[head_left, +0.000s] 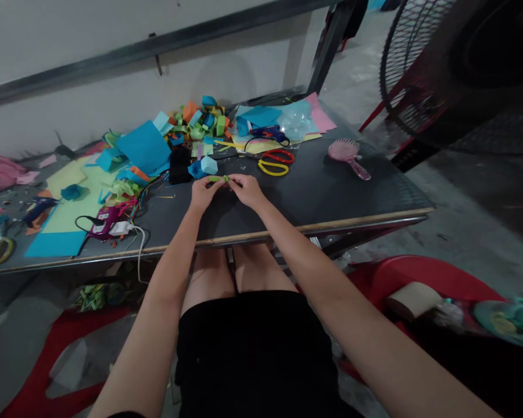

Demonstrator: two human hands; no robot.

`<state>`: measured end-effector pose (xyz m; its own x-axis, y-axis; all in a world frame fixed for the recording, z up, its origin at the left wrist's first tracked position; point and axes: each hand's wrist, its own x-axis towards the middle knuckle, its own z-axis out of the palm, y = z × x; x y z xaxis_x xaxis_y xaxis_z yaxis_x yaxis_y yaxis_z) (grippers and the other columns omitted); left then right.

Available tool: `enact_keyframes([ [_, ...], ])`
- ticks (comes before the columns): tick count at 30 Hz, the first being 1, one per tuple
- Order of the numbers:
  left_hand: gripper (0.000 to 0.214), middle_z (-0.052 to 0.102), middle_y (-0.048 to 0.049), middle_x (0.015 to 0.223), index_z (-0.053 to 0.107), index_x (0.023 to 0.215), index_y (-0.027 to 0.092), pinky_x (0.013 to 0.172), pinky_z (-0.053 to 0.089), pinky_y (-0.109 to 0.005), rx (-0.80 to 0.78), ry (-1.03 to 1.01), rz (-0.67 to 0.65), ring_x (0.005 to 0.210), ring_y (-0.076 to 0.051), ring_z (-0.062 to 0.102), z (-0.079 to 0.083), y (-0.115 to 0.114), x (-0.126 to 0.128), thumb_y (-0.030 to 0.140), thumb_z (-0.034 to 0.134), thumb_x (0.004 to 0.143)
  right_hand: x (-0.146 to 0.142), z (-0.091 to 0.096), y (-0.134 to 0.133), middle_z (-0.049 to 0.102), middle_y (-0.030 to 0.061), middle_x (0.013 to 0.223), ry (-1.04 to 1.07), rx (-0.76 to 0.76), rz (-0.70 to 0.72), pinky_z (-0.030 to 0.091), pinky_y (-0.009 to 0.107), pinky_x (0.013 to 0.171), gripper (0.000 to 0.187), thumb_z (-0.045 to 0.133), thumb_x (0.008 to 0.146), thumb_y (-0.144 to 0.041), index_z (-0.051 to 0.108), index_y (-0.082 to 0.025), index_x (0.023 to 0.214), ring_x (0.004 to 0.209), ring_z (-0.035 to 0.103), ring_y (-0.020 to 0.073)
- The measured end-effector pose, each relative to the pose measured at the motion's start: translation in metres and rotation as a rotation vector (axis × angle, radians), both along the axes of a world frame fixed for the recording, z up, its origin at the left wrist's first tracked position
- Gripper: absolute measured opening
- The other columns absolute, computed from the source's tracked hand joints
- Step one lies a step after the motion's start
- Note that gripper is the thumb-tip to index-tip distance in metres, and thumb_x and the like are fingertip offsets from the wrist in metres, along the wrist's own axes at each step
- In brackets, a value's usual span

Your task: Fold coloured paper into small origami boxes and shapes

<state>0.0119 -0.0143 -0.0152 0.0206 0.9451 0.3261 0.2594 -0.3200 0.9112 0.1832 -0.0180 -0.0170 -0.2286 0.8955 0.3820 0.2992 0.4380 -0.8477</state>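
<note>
A small green paper strip [217, 179] is pinched between my two hands, just above the dark table [318, 191]. My left hand [204, 191] grips its left part, and the fingertips of my right hand [245, 190] close on its right end, where it looks folded or curled. Right behind my hands sit a light blue folded paper piece [208, 165] and a darker blue one [195, 170]. Scissors with one red and one yellow handle [273, 169] lie to the right of them. A black phone-like object [180, 165] is to the left.
A heap of coloured paper pieces [200, 121] lies at the back. Blue sheets [143, 145], a blue glue gun [270, 134], a purple power strip [106, 223] with cords and a pink hairbrush [346, 154] are around. A fan [418, 64] stands right, a red stool [418, 270] below.
</note>
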Motion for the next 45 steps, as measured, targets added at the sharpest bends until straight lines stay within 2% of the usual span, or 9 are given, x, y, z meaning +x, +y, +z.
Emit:
enact_keyframes([
  [4,0.018,0.077,-0.0042,0.084,0.078,0.088,0.018,0.068,0.051,-0.025,-0.001,0.026,0.057,0.075,-0.016,0.068,0.003,-0.001,0.000,0.029,0.079,0.073,0.001,0.004,-0.004,0.078,0.0025,0.087,-0.065,0.016,-0.002,0.049,0.027,0.071,0.027,0.053,0.094,-0.028,0.078,-0.020,0.095,0.073,0.068,0.0171],
  [10,0.011,0.078,-0.0059,0.089,0.079,0.082,0.018,0.078,0.051,-0.027,0.045,0.051,0.026,0.081,-0.016,0.069,0.006,-0.004,0.001,0.027,0.076,0.077,0.002,0.009,-0.008,0.077,0.0017,0.079,-0.127,0.037,-0.005,0.043,0.025,0.067,0.025,0.054,0.089,-0.019,0.078,-0.017,0.085,0.066,0.063,0.0147],
  [16,0.005,0.078,-0.0038,0.085,0.080,0.079,0.021,0.077,0.049,-0.028,0.079,0.179,0.114,0.084,-0.018,0.067,0.011,-0.006,0.001,0.025,0.077,0.077,0.000,0.008,-0.008,0.078,0.0038,0.084,-0.068,0.022,0.000,0.047,0.026,0.073,0.021,0.062,0.088,-0.027,0.078,-0.016,0.096,0.078,0.069,0.0188],
  [19,0.005,0.077,-0.0043,0.083,0.081,0.079,0.021,0.072,0.048,-0.027,0.091,0.202,0.119,0.084,-0.018,0.067,0.010,-0.005,0.001,0.025,0.078,0.077,0.001,0.005,-0.006,0.079,0.0039,0.083,-0.084,0.042,-0.022,0.048,0.027,0.074,0.019,0.065,0.088,-0.030,0.079,-0.017,0.087,0.079,0.071,0.0199],
  [25,0.012,0.078,-0.0036,0.083,0.081,0.081,0.020,0.073,0.049,-0.027,0.057,0.112,0.036,0.080,-0.017,0.067,-0.002,0.003,-0.003,0.029,0.078,0.075,0.003,0.002,-0.003,0.078,0.0048,0.078,-0.024,0.002,0.030,0.051,0.027,0.069,0.031,0.063,0.090,-0.042,0.078,-0.018,0.079,0.071,0.071,0.0186],
  [32,0.019,0.077,-0.0037,0.080,0.080,0.082,0.017,0.066,0.048,-0.026,0.003,0.070,-0.011,0.067,-0.014,0.063,-0.010,0.008,-0.005,0.034,0.078,0.074,0.003,0.004,-0.004,0.078,0.0046,0.075,-0.024,-0.012,0.020,0.049,0.026,0.070,0.017,0.066,0.086,-0.023,0.077,-0.017,0.075,0.070,0.071,0.0178],
  [37,0.019,0.076,-0.0038,0.078,0.078,0.081,0.016,0.067,0.047,-0.026,0.020,0.094,-0.035,0.068,-0.013,0.063,-0.009,0.008,-0.006,0.034,0.077,0.075,0.004,0.004,-0.004,0.076,0.0040,0.072,-0.015,-0.026,0.040,0.047,0.025,0.069,0.016,0.066,0.085,-0.021,0.072,-0.017,0.071,0.069,0.070,0.0168],
  [40,0.020,0.075,-0.0034,0.078,0.077,0.080,0.016,0.067,0.047,-0.025,0.006,0.087,-0.053,0.068,-0.013,0.063,-0.008,0.007,-0.006,0.035,0.078,0.075,0.005,0.003,-0.002,0.075,0.0035,0.072,-0.024,-0.005,0.053,0.045,0.025,0.069,0.018,0.065,0.086,-0.025,0.070,-0.017,0.070,0.069,0.068,0.0166],
  [45,0.025,0.073,-0.0018,0.073,0.077,0.081,0.016,0.064,0.046,-0.024,-0.009,0.020,-0.059,0.065,-0.013,0.061,-0.011,0.010,-0.008,0.039,0.081,0.071,0.006,0.002,0.001,0.074,0.0039,0.071,0.000,0.021,0.075,0.046,0.027,0.071,0.033,0.062,0.088,-0.044,0.070,-0.019,0.069,0.070,0.067,0.0173],
])
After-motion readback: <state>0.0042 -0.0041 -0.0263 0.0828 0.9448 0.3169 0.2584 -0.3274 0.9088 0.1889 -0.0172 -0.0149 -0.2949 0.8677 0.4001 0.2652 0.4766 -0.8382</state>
